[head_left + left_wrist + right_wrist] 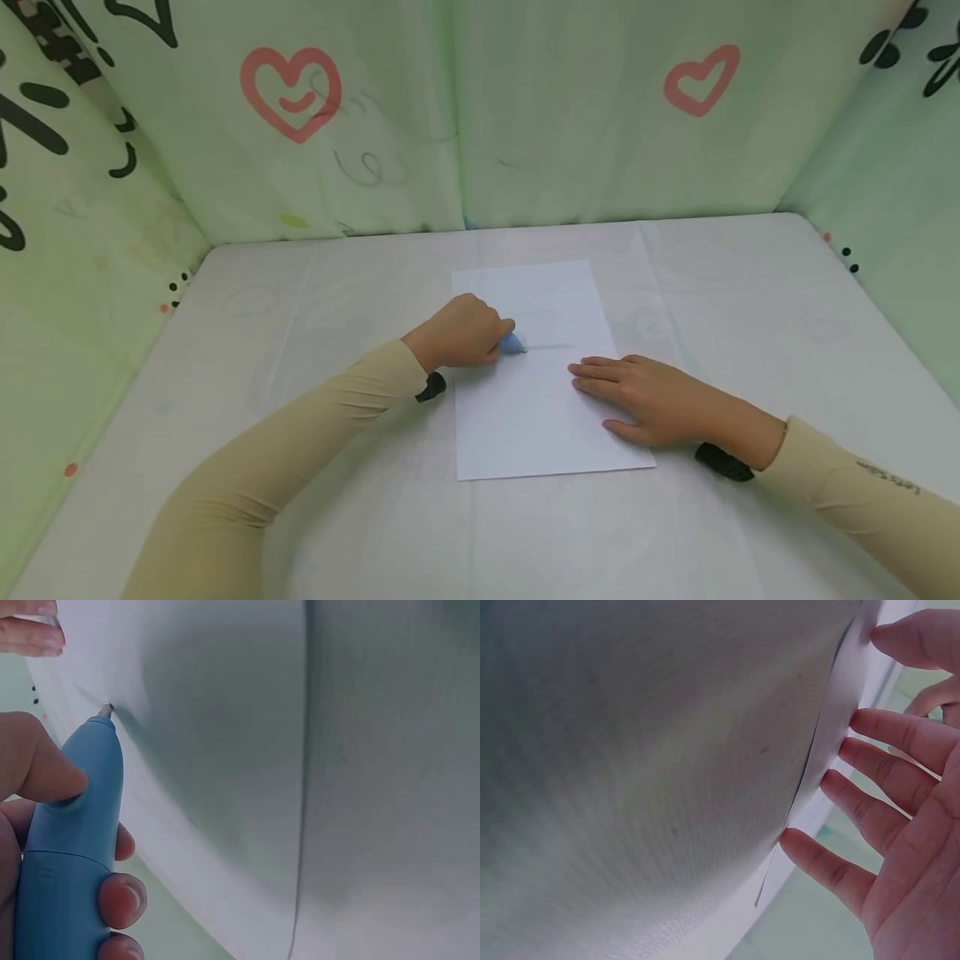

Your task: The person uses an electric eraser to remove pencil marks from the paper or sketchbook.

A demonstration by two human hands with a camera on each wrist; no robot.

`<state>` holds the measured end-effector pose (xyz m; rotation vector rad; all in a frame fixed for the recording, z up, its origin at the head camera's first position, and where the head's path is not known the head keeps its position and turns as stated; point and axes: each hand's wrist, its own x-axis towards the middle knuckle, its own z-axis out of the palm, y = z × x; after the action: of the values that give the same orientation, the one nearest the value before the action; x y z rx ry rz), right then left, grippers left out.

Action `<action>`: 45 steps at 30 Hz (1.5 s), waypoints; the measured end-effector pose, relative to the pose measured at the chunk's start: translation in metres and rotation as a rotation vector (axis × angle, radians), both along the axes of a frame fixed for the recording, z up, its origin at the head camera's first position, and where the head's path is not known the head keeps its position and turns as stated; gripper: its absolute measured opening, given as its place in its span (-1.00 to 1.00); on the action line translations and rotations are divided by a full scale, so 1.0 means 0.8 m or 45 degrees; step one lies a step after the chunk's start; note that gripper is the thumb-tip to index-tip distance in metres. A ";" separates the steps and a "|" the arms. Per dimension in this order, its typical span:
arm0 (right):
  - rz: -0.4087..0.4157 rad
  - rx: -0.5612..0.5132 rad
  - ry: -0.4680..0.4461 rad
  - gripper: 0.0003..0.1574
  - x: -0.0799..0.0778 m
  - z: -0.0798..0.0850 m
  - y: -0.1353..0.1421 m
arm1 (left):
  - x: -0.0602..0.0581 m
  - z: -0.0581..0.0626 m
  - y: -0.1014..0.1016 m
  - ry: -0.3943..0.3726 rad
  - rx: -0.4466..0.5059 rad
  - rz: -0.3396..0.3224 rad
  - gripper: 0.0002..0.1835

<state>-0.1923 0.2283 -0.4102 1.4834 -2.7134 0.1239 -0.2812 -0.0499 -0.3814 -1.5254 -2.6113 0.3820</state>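
My left hand (463, 332) grips a thick blue pen-shaped tool (71, 832) over the middle of a white sheet of paper (525, 425). In the left wrist view the thumb presses on the tool's side and the other fingers curl round its body. Its narrow, silvery tip (106, 710) meets the paper. To the right of the tip a faint grey line (551, 346) runs across the sheet. My right hand (651, 402) rests on the sheet's right edge, fingers spread and fairly straight, holding nothing. In the right wrist view its fingertips (836, 780) touch the paper along that edge.
The sheet lies on a table with a whitish cover (337, 517). Green curtains (570, 150) with red hearts and black marks stand behind the table and at both sides. Dark bands (723, 462) show under both wrists.
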 end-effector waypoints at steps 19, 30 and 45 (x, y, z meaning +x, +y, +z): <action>-0.016 0.025 -0.024 -0.34 0.000 0.001 0.000 | -0.001 -0.002 0.002 -0.015 0.020 0.024 -0.77; -0.028 0.042 -0.042 -0.34 -0.001 0.002 0.001 | -0.002 -0.001 0.006 -0.012 0.002 0.018 -0.85; -0.037 0.039 -0.047 -0.34 0.000 0.002 0.002 | -0.002 0.000 0.007 -0.044 -0.020 0.037 -0.86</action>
<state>-0.1924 0.2297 -0.4083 1.4630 -2.7767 0.1100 -0.2829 -0.0440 -0.3811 -1.5136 -2.6661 0.3832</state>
